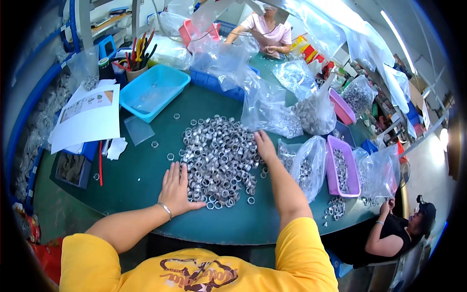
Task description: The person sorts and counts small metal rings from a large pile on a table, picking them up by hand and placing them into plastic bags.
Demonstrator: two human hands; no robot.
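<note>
A heap of small silver metal rings point(219, 155) lies on the green table in front of me. My left hand point(177, 191) rests flat at the heap's near left edge, fingers pointing away and thumb stretched along its near side. On the heap's right side, my right hand point(265, 146) lies against the rings with its fingers extended. Neither hand grips anything that I can see. A few loose rings are scattered left of the heap, and some sit by my right wrist.
A light blue tray point(141, 114) stands at the far left, beside printed sheets point(87, 117). Clear bags of metal parts point(311, 114) and a purple tray point(335, 168) line the right. One co-worker point(267, 31) sits across the table, another point(396, 233) at the right.
</note>
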